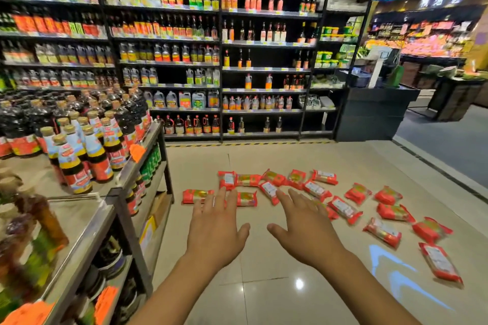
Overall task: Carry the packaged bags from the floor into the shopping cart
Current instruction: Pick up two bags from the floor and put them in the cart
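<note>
Held out forward side by side: left hand [216,229] and right hand [303,231], palms down, fingers straight and spread, gripping nothing, a gap between the two thumbs. Below both, pale glossy tiled floor [264,290]. Just beyond the fingertips, and trailing off to the right of the right hand, scattered red packaged bags [344,210] lying flat on the floor, some overlapping, some apart, a few partly hidden behind the fingers. Left of the left hand, a metal surface [87,221] crowded with dark bottles [76,166]. Well ahead of both hands, tall shelves [264,68] lined with more bottles.
</note>
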`<state>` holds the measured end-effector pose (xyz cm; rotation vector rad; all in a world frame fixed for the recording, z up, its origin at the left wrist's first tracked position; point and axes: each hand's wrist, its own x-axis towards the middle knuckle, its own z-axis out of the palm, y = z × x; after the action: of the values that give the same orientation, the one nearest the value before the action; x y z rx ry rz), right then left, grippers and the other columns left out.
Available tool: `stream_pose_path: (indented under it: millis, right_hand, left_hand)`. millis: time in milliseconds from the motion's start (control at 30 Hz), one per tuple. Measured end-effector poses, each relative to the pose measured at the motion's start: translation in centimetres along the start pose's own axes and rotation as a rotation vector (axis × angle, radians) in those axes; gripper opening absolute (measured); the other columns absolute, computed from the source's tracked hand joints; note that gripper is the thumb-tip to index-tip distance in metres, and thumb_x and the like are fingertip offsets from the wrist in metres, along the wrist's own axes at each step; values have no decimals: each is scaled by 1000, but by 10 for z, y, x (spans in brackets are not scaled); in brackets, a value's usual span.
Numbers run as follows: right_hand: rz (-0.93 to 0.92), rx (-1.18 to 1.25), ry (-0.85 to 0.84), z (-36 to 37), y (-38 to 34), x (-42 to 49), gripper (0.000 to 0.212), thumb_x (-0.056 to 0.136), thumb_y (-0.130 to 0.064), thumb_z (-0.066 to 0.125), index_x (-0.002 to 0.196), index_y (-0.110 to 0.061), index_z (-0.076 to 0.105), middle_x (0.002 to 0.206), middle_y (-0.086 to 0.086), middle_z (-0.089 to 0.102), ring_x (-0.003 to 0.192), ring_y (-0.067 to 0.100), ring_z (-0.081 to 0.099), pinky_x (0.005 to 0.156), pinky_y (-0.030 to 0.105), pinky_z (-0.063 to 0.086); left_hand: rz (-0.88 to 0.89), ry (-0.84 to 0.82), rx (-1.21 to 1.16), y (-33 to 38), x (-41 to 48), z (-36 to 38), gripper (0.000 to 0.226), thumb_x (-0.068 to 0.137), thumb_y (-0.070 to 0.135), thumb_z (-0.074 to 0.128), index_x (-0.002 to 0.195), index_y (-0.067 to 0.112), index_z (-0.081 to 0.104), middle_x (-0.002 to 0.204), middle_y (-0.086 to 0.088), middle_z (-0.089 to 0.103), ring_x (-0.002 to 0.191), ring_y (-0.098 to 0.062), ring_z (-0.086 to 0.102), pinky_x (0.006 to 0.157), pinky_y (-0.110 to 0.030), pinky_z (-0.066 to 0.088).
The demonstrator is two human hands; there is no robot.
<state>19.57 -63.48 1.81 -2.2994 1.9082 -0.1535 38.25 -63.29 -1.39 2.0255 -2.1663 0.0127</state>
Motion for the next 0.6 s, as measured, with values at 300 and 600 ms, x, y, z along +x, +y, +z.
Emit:
stream_pose_path:
  millis: [300, 600]
  right_hand:
    - [5, 3, -1, -3, -10, 122, 78, 99, -59, 46, 162, -31, 9, 170, -1, 12, 156, 22, 12, 126, 49, 12]
    - [-4, 14, -20, -1, -1, 227, 77, 100, -59, 46, 162, -31, 10, 171, 1, 11, 156, 24, 12, 125, 47, 11]
  left_hand:
    - [33, 2, -24, -41, 123, 5, 80, 102, 60, 37, 164, 22, 3, 172, -5, 7, 157, -26, 10, 126, -46, 13]
    - [28, -18, -26, -60, 221, 24, 80, 102, 60, 38, 163, 23, 4, 171, -3, 10, 157, -26, 10, 125, -48, 13]
